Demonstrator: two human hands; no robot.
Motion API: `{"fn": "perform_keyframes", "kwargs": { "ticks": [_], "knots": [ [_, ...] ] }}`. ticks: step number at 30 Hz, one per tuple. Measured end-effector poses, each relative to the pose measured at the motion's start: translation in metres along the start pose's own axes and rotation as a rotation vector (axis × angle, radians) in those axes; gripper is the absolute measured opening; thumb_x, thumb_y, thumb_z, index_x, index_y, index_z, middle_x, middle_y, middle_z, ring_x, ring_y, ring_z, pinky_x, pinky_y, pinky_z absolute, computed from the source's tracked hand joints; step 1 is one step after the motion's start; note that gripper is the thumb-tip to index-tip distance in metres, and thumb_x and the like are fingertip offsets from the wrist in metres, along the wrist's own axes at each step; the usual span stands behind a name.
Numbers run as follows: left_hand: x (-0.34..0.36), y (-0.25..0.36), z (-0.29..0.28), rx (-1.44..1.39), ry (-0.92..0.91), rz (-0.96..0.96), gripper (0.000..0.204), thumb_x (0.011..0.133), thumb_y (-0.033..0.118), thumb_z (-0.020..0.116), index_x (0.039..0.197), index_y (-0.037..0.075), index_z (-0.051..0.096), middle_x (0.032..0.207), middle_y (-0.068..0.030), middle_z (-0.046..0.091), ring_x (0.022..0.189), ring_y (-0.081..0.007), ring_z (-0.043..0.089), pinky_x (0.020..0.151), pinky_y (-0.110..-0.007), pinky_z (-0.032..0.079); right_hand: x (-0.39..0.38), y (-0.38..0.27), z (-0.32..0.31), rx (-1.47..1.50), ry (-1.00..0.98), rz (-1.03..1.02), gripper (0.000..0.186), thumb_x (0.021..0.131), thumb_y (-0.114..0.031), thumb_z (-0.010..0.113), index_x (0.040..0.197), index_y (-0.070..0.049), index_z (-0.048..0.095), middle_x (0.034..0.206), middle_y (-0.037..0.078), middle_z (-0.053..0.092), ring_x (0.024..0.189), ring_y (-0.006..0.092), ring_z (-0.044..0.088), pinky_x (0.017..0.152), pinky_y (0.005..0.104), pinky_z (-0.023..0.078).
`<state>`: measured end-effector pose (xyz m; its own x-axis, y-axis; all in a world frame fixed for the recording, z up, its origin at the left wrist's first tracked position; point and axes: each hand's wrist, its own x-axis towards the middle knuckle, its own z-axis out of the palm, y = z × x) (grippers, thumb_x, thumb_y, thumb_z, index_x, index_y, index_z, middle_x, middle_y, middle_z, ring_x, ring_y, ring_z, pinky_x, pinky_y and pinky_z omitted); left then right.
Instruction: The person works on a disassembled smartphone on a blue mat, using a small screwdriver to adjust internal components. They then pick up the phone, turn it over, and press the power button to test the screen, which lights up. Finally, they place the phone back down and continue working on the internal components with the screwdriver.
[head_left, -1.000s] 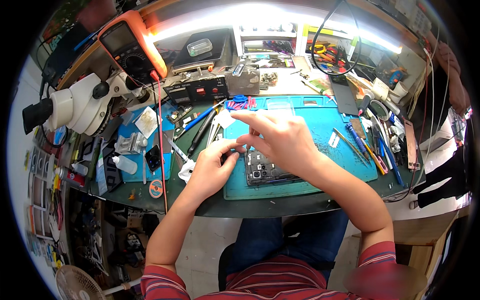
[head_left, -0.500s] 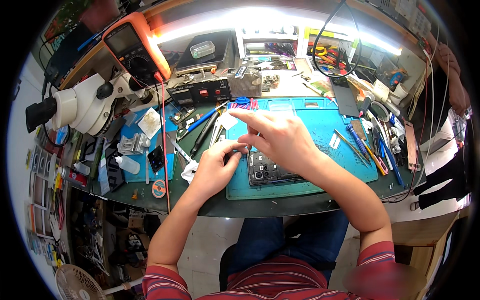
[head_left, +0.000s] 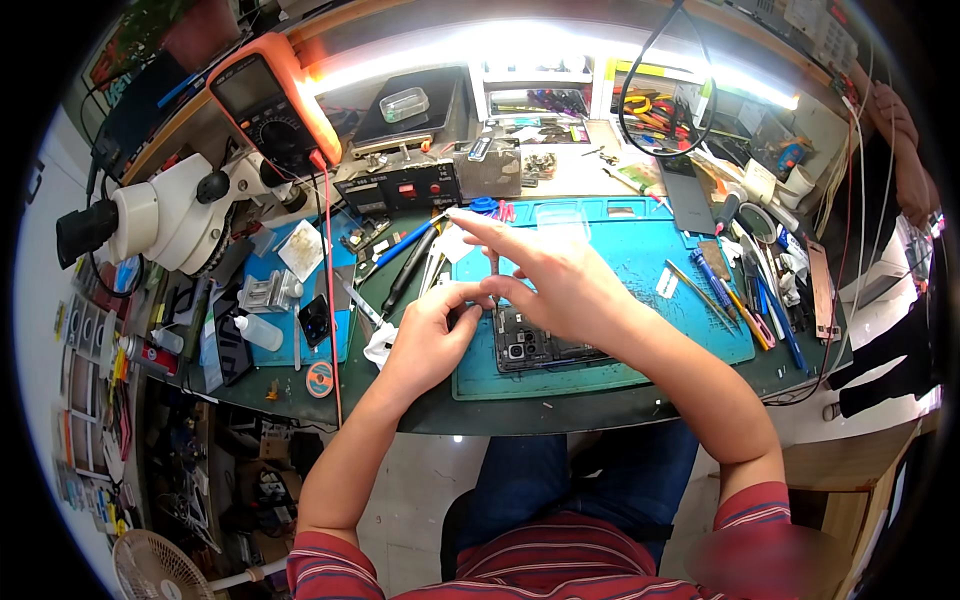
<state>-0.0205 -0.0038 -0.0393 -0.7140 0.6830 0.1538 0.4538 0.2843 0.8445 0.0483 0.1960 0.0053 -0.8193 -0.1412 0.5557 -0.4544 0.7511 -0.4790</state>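
A black phone (head_left: 530, 345) with its inner parts and camera module exposed lies on the teal work mat (head_left: 640, 360). Over its upper left corner my right hand (head_left: 565, 285) grips a slim upright screwdriver (head_left: 494, 264) with thumb and fingers, the index finger raised. My left hand (head_left: 425, 345) is curled at that corner, its fingertips beside the tool; whether they hold anything is hidden. Left of the hands lie a black-handled tool (head_left: 405, 270) and a crumpled white tissue (head_left: 380, 345).
A white microscope (head_left: 150, 215), orange multimeter (head_left: 270, 105) and black instrument (head_left: 400, 185) stand left and behind. Pens and tweezers (head_left: 720, 300) lie at right; a small bottle (head_left: 258, 332) at left. A looped cable (head_left: 630, 110) hangs above. Another person's arm (head_left: 910, 170) shows at far right.
My right index finger has lifted and straightened slightly, and more of the screwdriver's shaft shows below it. My left hand is nearly unchanged.
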Motion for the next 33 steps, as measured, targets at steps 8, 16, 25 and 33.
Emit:
{"fn": "perform_keyframes", "kwargs": {
  "ticks": [8,16,25,33],
  "knots": [
    [0.001,-0.005,0.001,-0.008,0.009,0.022,0.022,0.099,-0.002,0.062,0.120,0.000,0.071,0.107,-0.0068,0.074,0.097,-0.0116,0.068,0.086,-0.028,0.053,0.001,0.010,-0.015,0.182,-0.029,0.136,0.059,0.097,-0.006,0.068,0.153,-0.011,0.052,0.100,0.009,0.078,0.088,0.0217,0.078,0.081,0.0336,0.062],
    [0.019,0.007,0.007,0.293,0.144,0.191,0.019,0.095,0.004,0.072,0.114,0.002,0.075,0.099,-0.0099,0.075,0.079,-0.0182,0.069,0.072,-0.033,0.054,-0.023,0.059,-0.034,0.365,0.201,0.407,0.053,0.101,-0.004,0.069,0.150,0.002,0.052,0.098,0.009,0.076,0.096,0.0136,0.075,0.085,0.0291,0.059],
    [0.046,0.012,0.018,0.342,0.099,0.243,0.022,0.089,0.009,0.079,0.111,0.004,0.074,0.095,-0.0100,0.075,0.077,-0.0216,0.069,0.072,-0.036,0.055,-0.023,0.056,-0.026,0.351,0.236,0.353,0.050,0.099,-0.005,0.070,0.146,0.002,0.056,0.094,0.009,0.077,0.089,0.0160,0.077,0.082,0.0301,0.059],
    [0.045,0.008,0.029,0.286,0.101,0.178,0.017,0.089,0.014,0.082,0.099,0.002,0.076,0.088,-0.0117,0.075,0.074,-0.0261,0.072,0.071,-0.038,0.056,-0.023,0.048,-0.023,0.321,0.234,0.245,0.051,0.097,-0.007,0.072,0.146,0.000,0.056,0.095,0.010,0.078,0.086,0.0172,0.078,0.081,0.0315,0.060]
  ]
}}
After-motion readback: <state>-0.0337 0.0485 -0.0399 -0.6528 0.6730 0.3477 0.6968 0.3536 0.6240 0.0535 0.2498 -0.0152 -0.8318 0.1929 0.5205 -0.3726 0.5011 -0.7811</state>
